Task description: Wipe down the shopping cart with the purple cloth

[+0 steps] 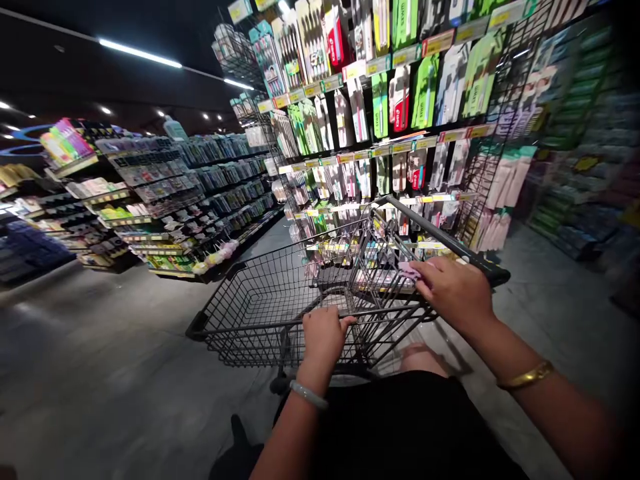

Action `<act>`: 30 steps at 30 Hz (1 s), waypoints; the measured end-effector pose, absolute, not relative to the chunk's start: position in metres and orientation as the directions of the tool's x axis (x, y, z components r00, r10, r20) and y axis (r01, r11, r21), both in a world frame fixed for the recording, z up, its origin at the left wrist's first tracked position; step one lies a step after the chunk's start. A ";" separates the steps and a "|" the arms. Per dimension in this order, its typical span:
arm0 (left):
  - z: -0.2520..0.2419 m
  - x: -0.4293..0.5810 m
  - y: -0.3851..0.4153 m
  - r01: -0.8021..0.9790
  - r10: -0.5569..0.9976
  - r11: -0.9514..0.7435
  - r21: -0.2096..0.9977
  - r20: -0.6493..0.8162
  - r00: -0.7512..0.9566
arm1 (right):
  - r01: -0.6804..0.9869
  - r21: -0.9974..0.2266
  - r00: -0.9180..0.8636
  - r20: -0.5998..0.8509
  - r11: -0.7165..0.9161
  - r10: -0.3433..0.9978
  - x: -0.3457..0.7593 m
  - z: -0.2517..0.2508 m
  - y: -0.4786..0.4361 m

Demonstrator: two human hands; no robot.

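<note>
A black wire shopping cart point(270, 293) stands in front of me, its basket pointing left and its handle bar at the right. My left hand point(324, 333) is wrapped round the cart's near side rail, thumb along the top. My right hand point(453, 287) holds a small pink cloth-like item point(410, 271) between thumb and fingers, beside the black handle bar point(440, 233). Whether the right palm also rests on the bar is hard to tell. The visible basket floor shows bare wire mesh.
A tall rack of hanging toothbrush packs point(380, 107) rises just beyond the cart. Shelves of packaged goods point(155, 180) stand at the left, with an aisle between. More stocked shelves point(575, 173) are at the right. Grey floor point(125, 360) shows at the left.
</note>
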State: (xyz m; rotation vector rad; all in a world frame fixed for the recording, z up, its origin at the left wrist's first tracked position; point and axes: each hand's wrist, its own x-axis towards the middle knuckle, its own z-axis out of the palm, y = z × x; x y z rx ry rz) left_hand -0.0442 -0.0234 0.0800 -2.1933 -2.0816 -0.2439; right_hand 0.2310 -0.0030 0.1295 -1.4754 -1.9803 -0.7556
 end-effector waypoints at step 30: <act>0.077 -0.110 -0.035 0.979 0.981 0.191 -0.069 0.051 -0.188 | 0.651 -0.139 -0.533 0.616 0.747 0.579 0.174 0.066 0.009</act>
